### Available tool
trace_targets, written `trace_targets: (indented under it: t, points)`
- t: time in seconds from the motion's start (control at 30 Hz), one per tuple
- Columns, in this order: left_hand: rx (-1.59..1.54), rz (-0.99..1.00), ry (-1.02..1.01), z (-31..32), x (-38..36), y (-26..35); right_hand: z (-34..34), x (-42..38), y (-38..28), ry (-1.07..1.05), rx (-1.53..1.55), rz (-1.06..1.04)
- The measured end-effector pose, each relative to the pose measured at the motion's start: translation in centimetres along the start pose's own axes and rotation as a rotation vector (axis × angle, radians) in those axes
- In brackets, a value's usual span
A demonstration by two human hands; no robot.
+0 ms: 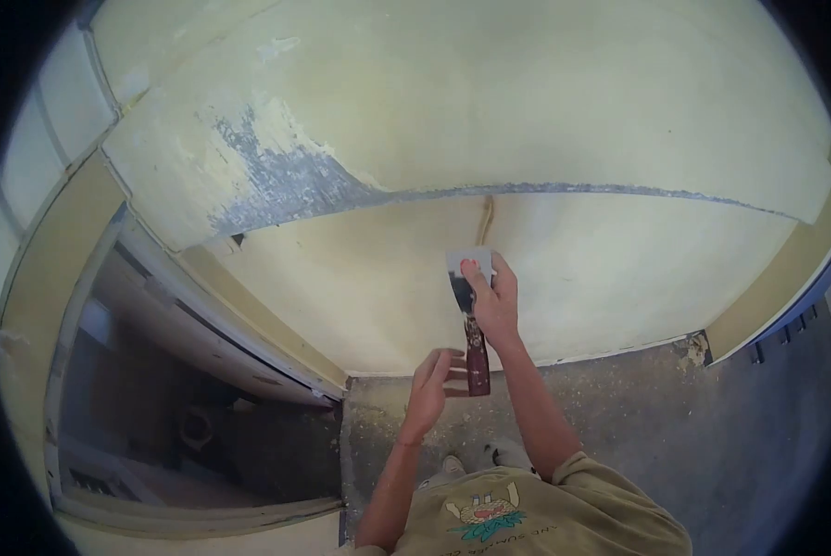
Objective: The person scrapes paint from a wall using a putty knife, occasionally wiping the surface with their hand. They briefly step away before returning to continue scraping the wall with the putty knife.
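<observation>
A putty knife (477, 357) with a dark red handle and a wide metal blade points up in front of the wall. My right hand (496, 298) grips it near the blade, with the thumb on the blade's face. Beside the handle's lower end is my left hand (437, 382), its fingers apart and curved toward the handle; whether they touch it is hard to tell. Above, a pale overhanging surface (573, 102) bears a scraped grey patch (290, 181) at its left and a grey lower edge.
Below the overhang stands a pale wall (360, 278) with a brown streak (486, 221). At left is a framed opening (54, 398) with a dark interior. The speckled grey floor (610, 398) lies below, and a blue-edged panel (786, 310) is at right.
</observation>
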State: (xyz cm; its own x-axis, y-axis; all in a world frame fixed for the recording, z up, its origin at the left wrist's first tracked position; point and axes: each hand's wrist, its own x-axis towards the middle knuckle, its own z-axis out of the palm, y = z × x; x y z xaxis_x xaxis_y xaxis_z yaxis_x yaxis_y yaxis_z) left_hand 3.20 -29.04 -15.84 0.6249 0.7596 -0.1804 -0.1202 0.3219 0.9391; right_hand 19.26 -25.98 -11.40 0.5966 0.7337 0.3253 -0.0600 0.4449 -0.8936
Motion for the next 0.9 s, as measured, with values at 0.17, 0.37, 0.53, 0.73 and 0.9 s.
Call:
trace_targets:
  t: [0.17,0.37,0.53,0.73,0.9]
  points:
    - [0.147,0.248,0.178,0.7,6.2,3.4,2.8,5.5,2.3,0.054,-0.138,-0.165]
    - [0.152,0.529,0.3,0.3,12.0,6.5,5.3,8.2,1.7,-0.017,-0.143,-0.183]
    - [0.154,0.545,0.373,-0.1,14.6,8.3,6.7,9.4,1.9,0.035,-0.171,-0.167]
    - [0.07,0.633,0.309,-0.4,15.7,8.5,7.4,8.9,1.4,0.093,-0.17,-0.173]
    - [0.082,0.669,0.33,-0.2,15.8,8.8,7.6,8.8,1.2,0.127,-0.229,-0.137]
